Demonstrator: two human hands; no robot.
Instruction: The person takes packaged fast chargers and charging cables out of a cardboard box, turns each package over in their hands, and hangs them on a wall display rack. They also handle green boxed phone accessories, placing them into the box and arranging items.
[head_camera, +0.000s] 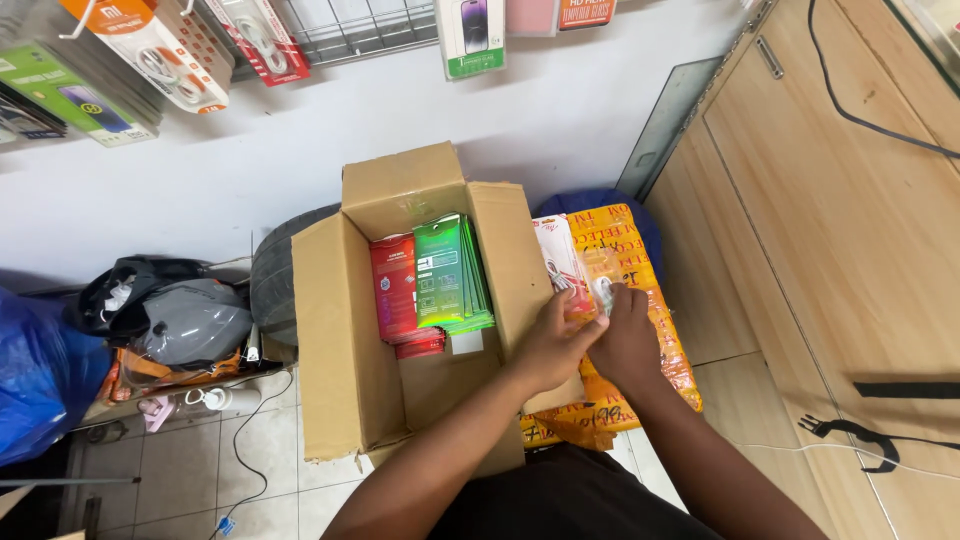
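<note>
Head view: cardboard box (345, 330) w/ red packs (393, 290), green packs (445, 270); hands (590, 340) grip cable pack (570, 265).

A clear blister pack (585, 275) holding a white cable, with a white and red card back, lies tilted over the right flap of the open cardboard box (340, 330), above orange parcels.

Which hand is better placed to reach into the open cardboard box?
The left hand, probably. It rests over the box's right flap, nearer the green packets inside. The right hand is farther out, over the orange bag; both hold a clear packet.
</note>
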